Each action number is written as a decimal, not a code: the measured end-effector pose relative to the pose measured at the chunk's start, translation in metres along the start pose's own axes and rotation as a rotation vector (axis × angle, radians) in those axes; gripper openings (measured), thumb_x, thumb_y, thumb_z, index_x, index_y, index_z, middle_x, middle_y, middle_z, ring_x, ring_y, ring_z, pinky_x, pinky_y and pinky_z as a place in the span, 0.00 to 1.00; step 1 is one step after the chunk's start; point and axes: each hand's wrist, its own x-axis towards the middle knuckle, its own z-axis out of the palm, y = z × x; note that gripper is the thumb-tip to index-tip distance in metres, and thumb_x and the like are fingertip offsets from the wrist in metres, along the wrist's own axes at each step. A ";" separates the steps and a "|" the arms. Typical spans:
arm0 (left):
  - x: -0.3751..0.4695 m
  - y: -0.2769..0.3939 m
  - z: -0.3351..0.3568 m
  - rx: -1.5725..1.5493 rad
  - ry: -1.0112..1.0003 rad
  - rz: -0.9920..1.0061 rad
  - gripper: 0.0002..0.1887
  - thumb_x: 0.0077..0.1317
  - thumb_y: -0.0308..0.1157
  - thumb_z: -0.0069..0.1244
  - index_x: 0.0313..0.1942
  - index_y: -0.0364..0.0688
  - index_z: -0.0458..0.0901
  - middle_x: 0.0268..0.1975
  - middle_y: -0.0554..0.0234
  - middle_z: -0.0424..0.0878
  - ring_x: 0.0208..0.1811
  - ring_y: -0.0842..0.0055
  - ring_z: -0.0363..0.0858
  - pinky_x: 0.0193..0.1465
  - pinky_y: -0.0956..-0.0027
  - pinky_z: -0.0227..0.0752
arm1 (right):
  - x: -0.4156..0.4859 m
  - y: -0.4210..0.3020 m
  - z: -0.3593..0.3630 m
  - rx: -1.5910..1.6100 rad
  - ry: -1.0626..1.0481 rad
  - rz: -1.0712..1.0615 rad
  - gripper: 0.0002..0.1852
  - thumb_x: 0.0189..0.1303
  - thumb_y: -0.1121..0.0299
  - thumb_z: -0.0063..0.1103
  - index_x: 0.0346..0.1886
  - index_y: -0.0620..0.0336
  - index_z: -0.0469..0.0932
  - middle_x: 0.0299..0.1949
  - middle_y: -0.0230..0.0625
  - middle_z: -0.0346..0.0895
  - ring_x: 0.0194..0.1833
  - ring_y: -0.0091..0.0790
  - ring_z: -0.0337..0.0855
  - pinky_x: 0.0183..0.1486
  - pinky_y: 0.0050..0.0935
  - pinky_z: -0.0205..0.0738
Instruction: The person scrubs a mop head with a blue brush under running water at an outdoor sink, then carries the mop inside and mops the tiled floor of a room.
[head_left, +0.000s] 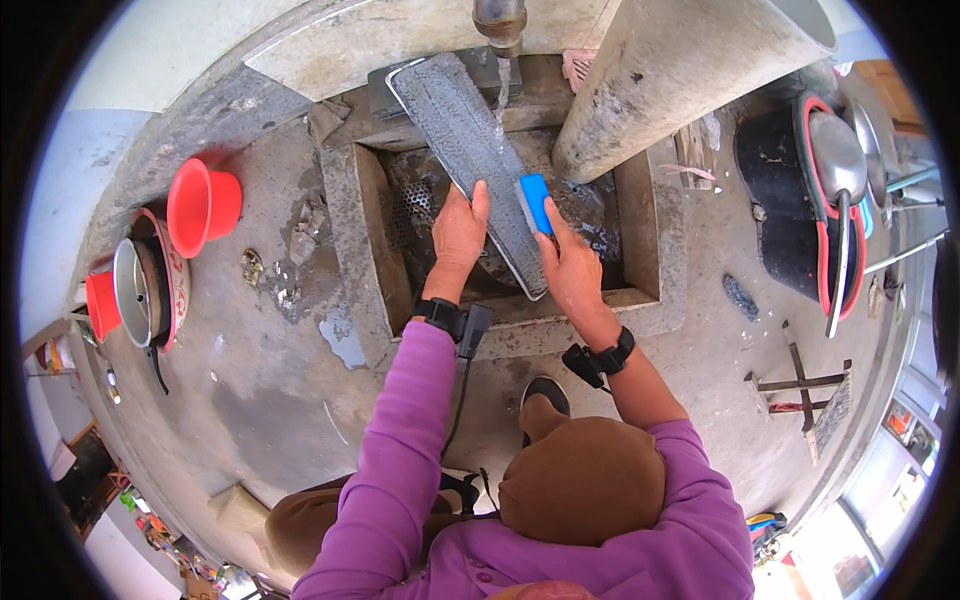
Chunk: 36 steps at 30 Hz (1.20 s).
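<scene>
A long grey flat mop head with a pale rim lies tilted over a low concrete sink basin. My left hand grips its left edge near the middle, thumb on top. In my right hand is a blue scrubbing brush, its bristles against the mop head's right side. Water runs from a metal tap onto the upper part of the mop head. A perforated metal piece shows in the basin's left part.
A thick pale pipe slants into the basin's right side. Red buckets and a pan stand left. Black tubs with a metal ladle are right, near a small upturned stool.
</scene>
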 end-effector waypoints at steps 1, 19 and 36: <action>0.000 0.000 0.000 -0.005 -0.009 -0.004 0.27 0.74 0.53 0.38 0.61 0.43 0.72 0.49 0.38 0.83 0.50 0.42 0.81 0.52 0.46 0.73 | 0.002 -0.001 -0.001 0.021 -0.015 0.050 0.28 0.67 0.63 0.59 0.71 0.48 0.68 0.44 0.53 0.84 0.38 0.56 0.85 0.39 0.47 0.79; 0.011 -0.049 0.009 0.192 -0.111 0.067 0.26 0.67 0.45 0.49 0.62 0.44 0.72 0.49 0.41 0.85 0.52 0.49 0.82 0.52 0.51 0.74 | 0.104 -0.106 0.054 0.032 0.047 -0.328 0.28 0.69 0.58 0.55 0.72 0.41 0.65 0.32 0.48 0.79 0.28 0.55 0.83 0.30 0.50 0.79; 0.017 0.010 -0.031 -0.675 -0.515 -0.266 0.20 0.66 0.46 0.58 0.42 0.34 0.83 0.36 0.59 0.86 0.32 0.76 0.83 0.33 0.74 0.72 | 0.006 -0.027 0.007 0.376 0.254 -0.190 0.28 0.66 0.67 0.61 0.70 0.53 0.69 0.41 0.50 0.82 0.38 0.54 0.84 0.39 0.44 0.79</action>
